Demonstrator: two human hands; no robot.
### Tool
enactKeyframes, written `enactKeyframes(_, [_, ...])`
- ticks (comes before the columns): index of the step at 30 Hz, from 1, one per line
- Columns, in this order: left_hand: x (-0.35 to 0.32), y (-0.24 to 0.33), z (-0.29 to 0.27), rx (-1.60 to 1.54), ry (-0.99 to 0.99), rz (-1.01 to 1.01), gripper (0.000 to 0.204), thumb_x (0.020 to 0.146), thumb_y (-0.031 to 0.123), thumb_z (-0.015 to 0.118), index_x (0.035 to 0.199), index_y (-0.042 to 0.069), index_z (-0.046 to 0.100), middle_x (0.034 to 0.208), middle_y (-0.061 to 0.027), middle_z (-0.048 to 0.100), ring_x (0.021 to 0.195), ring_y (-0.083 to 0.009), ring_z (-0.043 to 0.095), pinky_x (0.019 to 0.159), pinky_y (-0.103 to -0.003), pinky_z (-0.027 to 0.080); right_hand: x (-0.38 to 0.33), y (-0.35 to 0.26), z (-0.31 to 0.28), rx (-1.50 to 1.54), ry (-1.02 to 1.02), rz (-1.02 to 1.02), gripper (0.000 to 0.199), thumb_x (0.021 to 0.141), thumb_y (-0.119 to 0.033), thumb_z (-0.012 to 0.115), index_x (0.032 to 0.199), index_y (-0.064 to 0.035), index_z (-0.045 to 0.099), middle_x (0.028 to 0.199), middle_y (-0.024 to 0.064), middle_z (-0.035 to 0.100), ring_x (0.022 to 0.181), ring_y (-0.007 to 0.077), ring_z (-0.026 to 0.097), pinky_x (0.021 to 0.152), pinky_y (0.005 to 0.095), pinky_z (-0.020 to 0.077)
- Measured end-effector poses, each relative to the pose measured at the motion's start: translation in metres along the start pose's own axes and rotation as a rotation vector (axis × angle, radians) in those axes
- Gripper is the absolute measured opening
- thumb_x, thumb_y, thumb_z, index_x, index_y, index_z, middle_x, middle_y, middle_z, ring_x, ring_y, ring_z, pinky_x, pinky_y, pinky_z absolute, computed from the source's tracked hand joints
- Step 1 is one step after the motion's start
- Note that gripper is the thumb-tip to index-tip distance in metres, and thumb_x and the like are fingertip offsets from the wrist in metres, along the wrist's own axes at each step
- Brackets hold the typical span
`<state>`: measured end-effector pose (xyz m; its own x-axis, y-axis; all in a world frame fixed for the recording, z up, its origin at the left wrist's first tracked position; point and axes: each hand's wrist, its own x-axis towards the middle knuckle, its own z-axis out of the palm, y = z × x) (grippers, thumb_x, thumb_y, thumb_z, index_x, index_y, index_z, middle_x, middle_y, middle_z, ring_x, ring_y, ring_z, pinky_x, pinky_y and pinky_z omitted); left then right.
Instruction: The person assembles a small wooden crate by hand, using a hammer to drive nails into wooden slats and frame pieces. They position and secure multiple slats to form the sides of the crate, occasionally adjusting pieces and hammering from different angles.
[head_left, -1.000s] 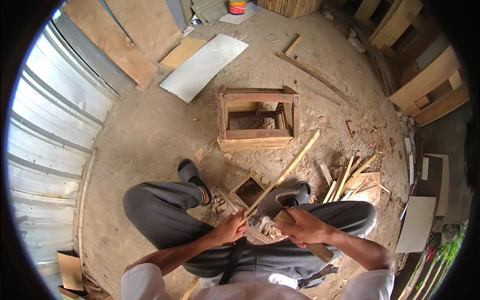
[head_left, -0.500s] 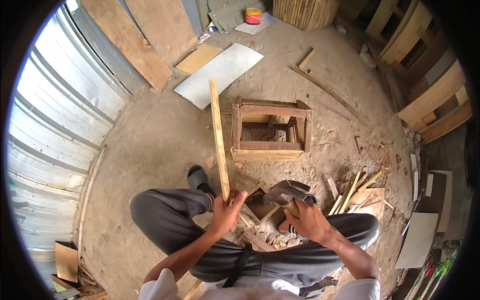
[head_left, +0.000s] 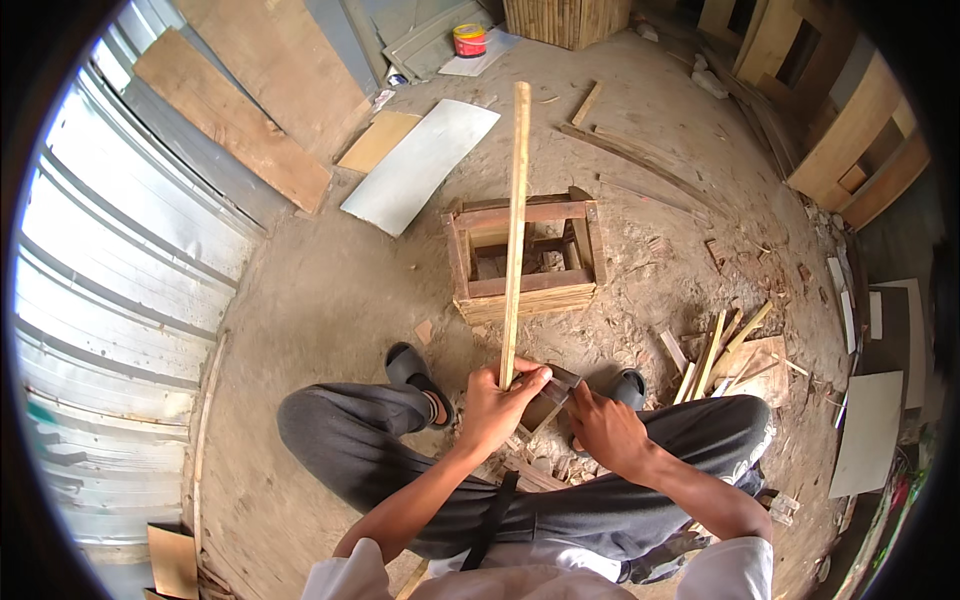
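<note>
A long, narrow wooden strip (head_left: 516, 220) points away from me, its near end gripped in my left hand (head_left: 492, 408). My right hand (head_left: 610, 432) is closed around a hatchet (head_left: 562, 386), whose dark metal head is close to my left fingers and the strip's lower end. Whether the blade touches the wood is hard to make out. Most of the hatchet's handle is hidden by my right hand. Beneath the hands, between my feet, is a small wooden box-like piece (head_left: 541, 416), partly covered. Beyond the hands an open wooden frame (head_left: 545, 213) rests on the ground, crossed in view by the strip.
Several loose strips (head_left: 712, 352) and scraps lie to the right. A pale panel (head_left: 420, 168) and a red and yellow bucket (head_left: 469, 41) are farther off. Corrugated metal sheeting (head_left: 120, 330) runs along the left; wooden panels (head_left: 850, 150) lean at the right. My feet flank the box.
The strip has swung rightward and now stands across the wooden frame. My hands have come together, and the hatchet head has turned in toward my left hand. The view has shifted slightly.
</note>
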<state>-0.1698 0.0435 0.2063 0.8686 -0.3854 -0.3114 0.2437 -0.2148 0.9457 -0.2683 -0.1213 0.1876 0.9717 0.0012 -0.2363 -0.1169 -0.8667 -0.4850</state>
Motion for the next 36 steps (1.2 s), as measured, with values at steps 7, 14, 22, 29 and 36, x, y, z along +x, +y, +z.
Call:
enactKeyframes(7, [0.007,-0.037,0.014,0.033,0.016,0.042,0.028,0.088,0.026,0.074,0.094,-0.001,0.071,0.061,0.0031,0.056,0.051,-0.0025,0.041,0.045,-0.023,0.029,0.023,0.076,0.054,0.047,0.089,-0.142,0.019,0.087,-0.012,0.057,0.101,0.0005,0.052,0.095,0.0218,0.059,0.063,0.0312,0.064,0.059,0.0418,0.0532])
enactKeyframes(14, [0.006,-0.146,0.020,0.089,0.108,-0.257,0.026,0.087,0.023,0.074,0.098,0.000,0.072,0.068,-0.0034,0.064,0.052,-0.0087,0.051,0.048,-0.028,0.039,0.039,0.132,0.058,0.856,0.183,0.424,0.021,0.087,-0.014,0.056,0.093,0.0063,0.056,0.067,0.0153,0.057,0.047,0.0236,0.059,0.042,0.0357,0.0458])
enactKeyframes(22, [0.007,-0.182,0.024,0.401,0.205,0.108,0.039,0.089,0.035,0.071,0.103,-0.001,0.066,0.068,-0.0075,0.062,0.060,-0.0160,0.057,0.059,-0.032,0.045,0.065,0.161,0.071,0.989,0.332,0.648,0.025,0.085,-0.014,0.058,0.090,0.0100,0.055,0.059,0.0149,0.058,0.041,0.0215,0.058,0.039,0.0346,0.0477])
enactKeyframes(29, [0.021,-0.122,0.029,0.422,0.250,0.045,0.049,0.096,0.049,0.056,0.096,0.001,0.058,0.069,-0.0068,0.055,0.064,-0.0163,0.053,0.058,-0.035,0.042,0.105,0.215,0.108,0.253,0.196,0.813,0.045,0.082,-0.006,0.055,0.126,0.0029,0.051,0.117,0.0237,0.061,0.113,0.0375,0.059,0.096,0.0472,0.0472])
enactKeyframes(36, [0.067,-0.054,-0.012,0.010,0.113,0.168,0.024,0.098,0.031,0.060,0.104,0.008,0.054,0.077,0.0021,0.050,0.073,-0.0110,0.050,0.067,-0.028,0.041,0.116,0.281,0.161,0.000,0.158,0.787,0.053,0.095,-0.013,0.053,0.145,-0.0103,0.037,0.139,0.0177,0.044,0.124,0.0312,0.050,0.102,0.0416,0.0416])
